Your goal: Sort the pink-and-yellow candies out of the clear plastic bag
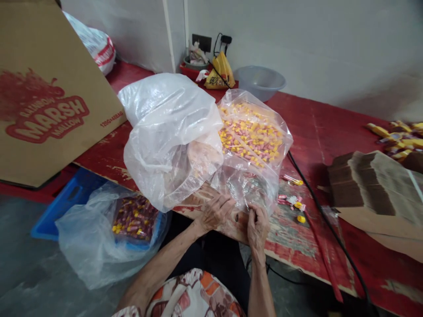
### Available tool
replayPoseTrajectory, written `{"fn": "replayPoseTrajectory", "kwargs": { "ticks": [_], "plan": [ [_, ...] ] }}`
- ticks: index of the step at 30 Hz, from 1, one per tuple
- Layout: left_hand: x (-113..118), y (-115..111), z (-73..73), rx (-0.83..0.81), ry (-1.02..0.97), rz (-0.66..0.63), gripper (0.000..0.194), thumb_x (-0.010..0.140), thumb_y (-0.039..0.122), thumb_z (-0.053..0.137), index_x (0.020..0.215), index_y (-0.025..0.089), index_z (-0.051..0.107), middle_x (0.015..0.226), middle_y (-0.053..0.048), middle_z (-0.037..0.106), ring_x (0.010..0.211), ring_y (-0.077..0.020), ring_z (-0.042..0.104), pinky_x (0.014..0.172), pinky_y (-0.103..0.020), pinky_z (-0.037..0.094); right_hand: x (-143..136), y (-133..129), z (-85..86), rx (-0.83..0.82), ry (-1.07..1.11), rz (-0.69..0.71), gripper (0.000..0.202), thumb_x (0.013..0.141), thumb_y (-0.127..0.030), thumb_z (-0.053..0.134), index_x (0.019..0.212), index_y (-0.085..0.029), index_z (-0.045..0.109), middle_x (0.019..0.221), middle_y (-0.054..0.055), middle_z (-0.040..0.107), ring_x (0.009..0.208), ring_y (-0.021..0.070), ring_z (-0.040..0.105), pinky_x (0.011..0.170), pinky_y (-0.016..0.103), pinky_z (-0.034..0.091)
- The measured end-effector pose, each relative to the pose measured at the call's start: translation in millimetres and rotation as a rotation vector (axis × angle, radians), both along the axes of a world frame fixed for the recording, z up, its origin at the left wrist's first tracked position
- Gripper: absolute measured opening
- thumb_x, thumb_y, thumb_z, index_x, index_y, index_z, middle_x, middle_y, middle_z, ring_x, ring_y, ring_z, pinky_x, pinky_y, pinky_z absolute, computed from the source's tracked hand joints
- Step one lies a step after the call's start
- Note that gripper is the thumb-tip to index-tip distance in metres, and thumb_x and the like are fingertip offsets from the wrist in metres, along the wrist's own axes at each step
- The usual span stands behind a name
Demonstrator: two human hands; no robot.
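A clear plastic bag filled with small yellow-and-pink pieces lies on the red table, its unfilled end toward me. At the lower left of that end, my left hand is closed, its fingers together on the film. My right hand pinches the near edge a little to the right; the fingertips are partly hidden. Left of this bag sits a large whitish plastic bag, puffed up and mostly see-through. Loose small tubes with yellow caps and a yellow cap lie to the right of my right hand.
A marshmallow carton stands at left. Below it, a blue crate holds a bag of similar pieces. A black cable crosses the table; stacked flat cardboard lies at right. A grey basin and yellow bag sit behind.
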State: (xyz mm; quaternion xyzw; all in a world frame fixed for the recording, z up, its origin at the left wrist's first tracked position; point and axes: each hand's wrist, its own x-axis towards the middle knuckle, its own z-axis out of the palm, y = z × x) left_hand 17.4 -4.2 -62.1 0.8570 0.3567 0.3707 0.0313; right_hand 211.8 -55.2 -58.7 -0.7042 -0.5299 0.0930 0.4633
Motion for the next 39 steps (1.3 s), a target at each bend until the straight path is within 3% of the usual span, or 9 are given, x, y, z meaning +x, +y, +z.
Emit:
{"fn": "replayPoseTrajectory", "kwargs": {
  "ticks": [3,8,15,23,31,36,39],
  "plan": [
    [-1.1,-1.5,-0.4,0.013,-0.006,0.0,0.034,0.114,0.014,0.046,0.133,0.019,0.073,0.121,-0.012,0.079,0.11,-0.0225,0.078,0.098,-0.036,0.065,-0.4,0.1,1.1,0.001,-0.003,0.002,0.043,0.11,-0.048,0.046,0.102,-0.022,0.079,0.105,0.011,0.076,0.1,0.0267,0.07,0.094,0.042,0.056],
    [5.1,4.2,3.0,-0.047,0.114,-0.053,0.03,0.112,0.012,0.048,0.126,0.018,0.073,0.114,-0.012,0.078,0.106,-0.0247,0.077,0.089,-0.036,0.065,-0.2,-0.6,2.0,-0.007,0.018,0.02,0.04,0.109,-0.046,0.047,0.103,-0.021,0.078,0.106,0.011,0.076,0.101,0.0276,0.07,0.097,0.044,0.055],
    [-1.6,-2.7,-4.0,-0.035,-0.05,-0.007,0.036,0.116,0.019,0.043,0.136,0.019,0.072,0.124,-0.013,0.078,0.114,-0.0228,0.078,0.102,-0.038,0.067,-0.9,-1.2,3.4,-0.011,0.017,0.007,0.042,0.11,-0.048,0.047,0.103,-0.022,0.078,0.106,0.011,0.076,0.101,0.0275,0.07,0.097,0.043,0.055],
    [5.4,5.9,-1.7,-0.111,0.162,-0.018,0.033,0.113,0.016,0.049,0.136,0.02,0.072,0.12,-0.013,0.078,0.108,-0.0263,0.078,0.094,-0.039,0.067,-0.9,-1.3,2.9,-0.011,0.004,0.0,0.041,0.109,-0.047,0.048,0.103,-0.022,0.079,0.106,0.012,0.078,0.1,0.0272,0.071,0.096,0.042,0.056],
    [-6.4,-4.0,2.6,0.008,0.005,-0.034,0.034,0.116,0.016,0.047,0.137,0.017,0.073,0.124,-0.013,0.079,0.113,-0.0231,0.078,0.102,-0.037,0.065,-1.6,-2.5,4.3,-0.011,0.032,0.006,0.037,0.107,-0.045,0.049,0.102,-0.022,0.078,0.107,0.011,0.077,0.101,0.0274,0.071,0.098,0.043,0.054],
    [3.9,5.9,4.7,-0.172,0.13,-0.02,0.033,0.115,0.018,0.05,0.138,0.019,0.074,0.119,-0.012,0.079,0.113,-0.0258,0.079,0.099,-0.04,0.067,-0.7,-2.0,3.5,0.007,0.029,0.008,0.035,0.107,-0.042,0.049,0.103,-0.022,0.078,0.106,0.011,0.077,0.101,0.0276,0.071,0.098,0.044,0.054],
    [0.6,3.7,4.3,-0.175,0.051,-0.013,0.034,0.117,0.018,0.046,0.137,0.019,0.074,0.119,-0.012,0.08,0.116,-0.0244,0.079,0.104,-0.04,0.067,0.0,-2.2,3.1,-0.006,0.019,0.01,0.035,0.107,-0.042,0.049,0.103,-0.022,0.077,0.105,0.011,0.077,0.1,0.0274,0.07,0.096,0.043,0.054]
  ]
}}
